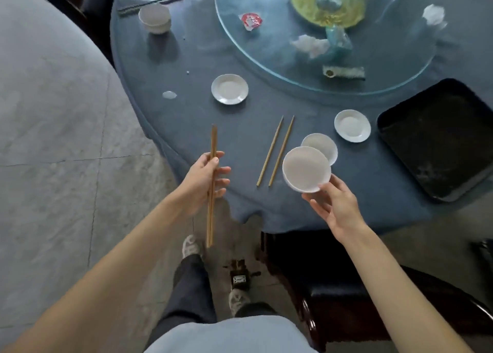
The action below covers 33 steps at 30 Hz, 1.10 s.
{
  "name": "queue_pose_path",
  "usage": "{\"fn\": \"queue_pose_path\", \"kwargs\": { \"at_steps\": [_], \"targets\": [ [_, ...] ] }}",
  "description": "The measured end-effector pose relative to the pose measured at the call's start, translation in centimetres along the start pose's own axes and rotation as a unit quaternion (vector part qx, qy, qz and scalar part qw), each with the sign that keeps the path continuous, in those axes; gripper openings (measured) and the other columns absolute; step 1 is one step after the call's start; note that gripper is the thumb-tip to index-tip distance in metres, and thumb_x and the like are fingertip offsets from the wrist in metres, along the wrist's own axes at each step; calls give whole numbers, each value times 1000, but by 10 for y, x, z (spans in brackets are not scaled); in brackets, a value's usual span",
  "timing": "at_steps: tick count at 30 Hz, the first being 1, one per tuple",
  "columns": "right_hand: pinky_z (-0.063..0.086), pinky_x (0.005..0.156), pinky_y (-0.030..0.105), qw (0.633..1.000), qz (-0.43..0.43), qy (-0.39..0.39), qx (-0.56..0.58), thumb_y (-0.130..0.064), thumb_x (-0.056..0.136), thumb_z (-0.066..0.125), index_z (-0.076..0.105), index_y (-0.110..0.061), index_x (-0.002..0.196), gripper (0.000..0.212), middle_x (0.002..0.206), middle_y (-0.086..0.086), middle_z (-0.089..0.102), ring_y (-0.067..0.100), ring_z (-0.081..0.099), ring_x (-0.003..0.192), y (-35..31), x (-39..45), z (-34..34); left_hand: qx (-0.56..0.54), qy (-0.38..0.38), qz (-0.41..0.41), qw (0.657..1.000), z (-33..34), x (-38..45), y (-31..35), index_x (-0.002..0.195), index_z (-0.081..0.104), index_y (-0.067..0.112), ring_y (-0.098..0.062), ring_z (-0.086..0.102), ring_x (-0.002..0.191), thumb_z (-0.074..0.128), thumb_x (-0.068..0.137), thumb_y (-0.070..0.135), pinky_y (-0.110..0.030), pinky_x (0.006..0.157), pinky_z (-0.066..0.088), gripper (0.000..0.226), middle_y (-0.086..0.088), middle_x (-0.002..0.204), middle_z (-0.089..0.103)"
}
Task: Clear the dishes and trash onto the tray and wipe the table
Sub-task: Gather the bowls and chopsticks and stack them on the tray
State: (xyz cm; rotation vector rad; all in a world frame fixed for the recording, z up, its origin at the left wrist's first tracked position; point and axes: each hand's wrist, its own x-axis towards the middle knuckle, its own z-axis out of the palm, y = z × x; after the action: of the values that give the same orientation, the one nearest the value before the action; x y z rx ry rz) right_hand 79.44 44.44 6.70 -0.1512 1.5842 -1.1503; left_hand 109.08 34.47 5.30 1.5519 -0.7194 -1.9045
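Observation:
My left hand (205, 178) grips a pair of wooden chopsticks (212, 150) at the table's near left edge. My right hand (333, 206) holds a white bowl (306, 172) by its near rim, lifted just above a second white bowl (324, 144) on the blue cloth. Another chopstick pair (276, 151) lies between my hands. Two small white saucers (229, 88) (352, 125) rest on the table. The black tray (437, 139) sits at the right edge with nothing on it.
A glass turntable (266, 59) carries a red wrapper (251, 20), crumpled tissues (310, 45), a rolled cloth (344, 72) and a teal packet. Stacked white bowls (154, 18) and dark chopsticks (150, 4) lie at the far left. A dark chair (333, 286) stands below the table edge.

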Motion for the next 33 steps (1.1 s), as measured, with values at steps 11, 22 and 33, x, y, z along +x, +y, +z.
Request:
{"fn": "queue_pose_path", "kwargs": {
  "at_steps": [11, 22, 33],
  "targets": [
    [65, 75, 39, 960, -48, 215, 170, 4, 92, 63, 69, -10, 116, 28, 129, 15, 67, 33, 71, 109, -25, 72, 47, 209, -52, -10, 976, 48, 151, 62, 96, 57, 14, -18, 53, 55, 45, 96, 4, -30, 50, 50, 15, -9, 83, 54],
    [63, 76, 29, 954, -20, 270, 130, 2, 91, 59, 78, -15, 111, 32, 117, 5, 73, 17, 70, 99, -31, 117, 25, 438, -40, -12, 898, 124, 190, 41, 101, 53, 13, -26, 62, 77, 65, 82, 35, -40, 68, 60, 32, -3, 89, 60],
    [61, 79, 23, 979, -19, 188, 77, -6, 93, 66, 67, -21, 137, 46, 134, -17, 65, 10, 67, 116, -17, 128, 4, 565, 68, -1, 822, 184, 183, 14, 125, 41, 3, -38, 60, 113, 77, 78, 40, -36, 77, 42, 70, -13, 129, 54]
  ]
}}
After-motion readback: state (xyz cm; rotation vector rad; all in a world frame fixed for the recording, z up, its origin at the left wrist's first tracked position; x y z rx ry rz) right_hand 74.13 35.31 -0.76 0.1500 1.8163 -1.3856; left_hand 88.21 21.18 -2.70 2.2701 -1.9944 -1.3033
